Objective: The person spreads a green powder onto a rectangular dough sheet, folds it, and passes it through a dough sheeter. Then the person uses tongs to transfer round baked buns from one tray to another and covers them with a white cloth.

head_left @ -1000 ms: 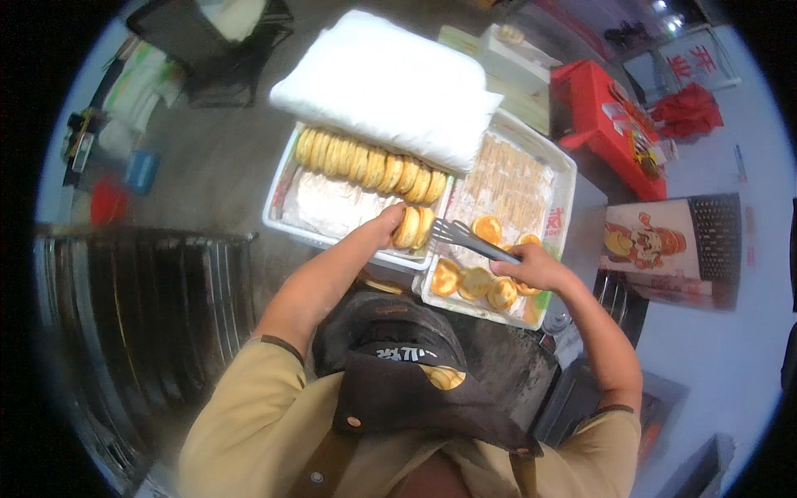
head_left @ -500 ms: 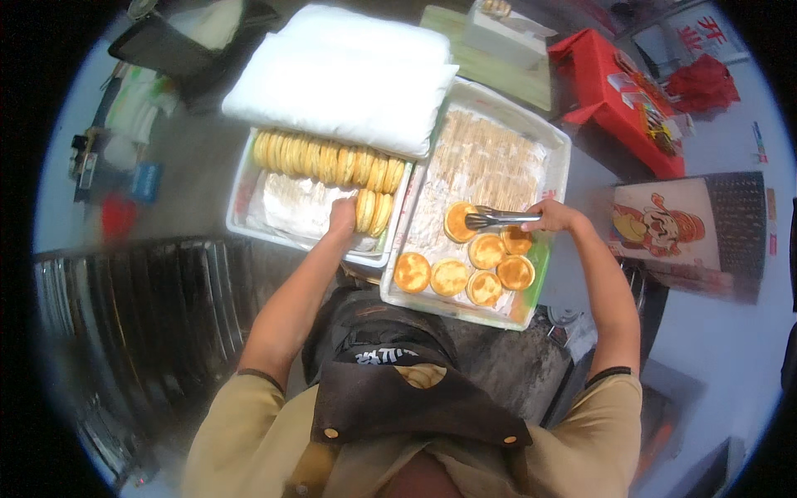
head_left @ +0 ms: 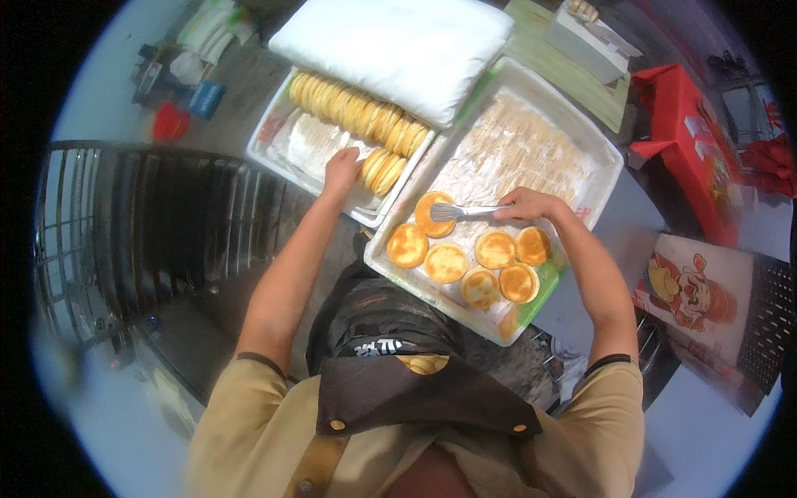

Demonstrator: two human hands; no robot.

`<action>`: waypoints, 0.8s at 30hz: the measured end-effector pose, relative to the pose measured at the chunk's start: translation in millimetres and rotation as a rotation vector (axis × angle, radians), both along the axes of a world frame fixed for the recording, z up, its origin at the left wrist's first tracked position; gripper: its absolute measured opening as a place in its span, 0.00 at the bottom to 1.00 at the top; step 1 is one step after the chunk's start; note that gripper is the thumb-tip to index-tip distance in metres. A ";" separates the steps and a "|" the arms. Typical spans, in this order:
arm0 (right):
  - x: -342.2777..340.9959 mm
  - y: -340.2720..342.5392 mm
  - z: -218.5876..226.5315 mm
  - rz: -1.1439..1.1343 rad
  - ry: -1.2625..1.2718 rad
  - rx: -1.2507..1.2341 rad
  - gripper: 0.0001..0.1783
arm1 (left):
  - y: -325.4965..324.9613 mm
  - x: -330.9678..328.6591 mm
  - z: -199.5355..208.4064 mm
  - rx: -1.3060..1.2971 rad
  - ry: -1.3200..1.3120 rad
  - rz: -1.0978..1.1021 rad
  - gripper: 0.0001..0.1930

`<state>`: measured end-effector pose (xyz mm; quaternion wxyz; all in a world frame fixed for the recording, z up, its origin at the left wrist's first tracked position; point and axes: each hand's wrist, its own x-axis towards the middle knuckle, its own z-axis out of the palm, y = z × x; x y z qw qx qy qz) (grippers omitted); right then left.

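My right hand [head_left: 529,204] is closed around metal tongs [head_left: 466,212]. Their slotted end lies on a round golden cake [head_left: 433,217], at the left side of a white tray [head_left: 610,170]. Several more flat cakes [head_left: 446,263] lie at the tray's near end. My left hand [head_left: 341,169] is inside a smaller white box [head_left: 264,141], its fingers curled against the end of a short row of cakes [head_left: 383,172] standing on edge. What those fingers hold, if anything, is hidden. A longer row of cakes [head_left: 357,108] stands behind it.
A thick white padded cover [head_left: 390,50] overlaps the far side of the box. White flour and brown ridges mark the tray floor [head_left: 527,145]. At the right are a red-covered table [head_left: 677,137] and an illustrated board [head_left: 689,286]; dark metal railings [head_left: 158,199] stand at the left.
The view has turned, so everything appears rotated clockwise. The tongs and the cake under them have shifted left across the tray, nearer the box. My left hand stays by the short row.
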<state>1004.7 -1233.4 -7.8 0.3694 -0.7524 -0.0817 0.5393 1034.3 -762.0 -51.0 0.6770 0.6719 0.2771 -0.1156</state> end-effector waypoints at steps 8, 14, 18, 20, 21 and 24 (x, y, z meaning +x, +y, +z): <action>-22.0 -15.9 24.5 0.035 -0.117 0.022 0.27 | -11.8 -126.0 88.1 0.404 -0.362 0.098 0.12; -37.3 62.0 36.2 0.185 -0.100 0.095 0.25 | -17.6 -196.3 67.2 0.355 -0.331 0.078 0.09; -30.9 69.5 33.9 0.286 -0.208 0.026 0.28 | -22.8 -210.9 82.2 0.384 -0.297 -0.005 0.09; -22.5 57.3 49.0 0.325 -0.229 -0.008 0.29 | -21.4 -214.2 83.1 0.386 -0.281 -0.007 0.09; -14.1 44.9 52.3 0.336 -0.222 -0.019 0.29 | -21.2 -214.8 82.2 0.388 -0.275 -0.009 0.10; 1.3 30.5 40.3 0.337 -0.155 -0.070 0.34 | -17.2 -217.2 78.0 0.409 -0.302 -0.015 0.10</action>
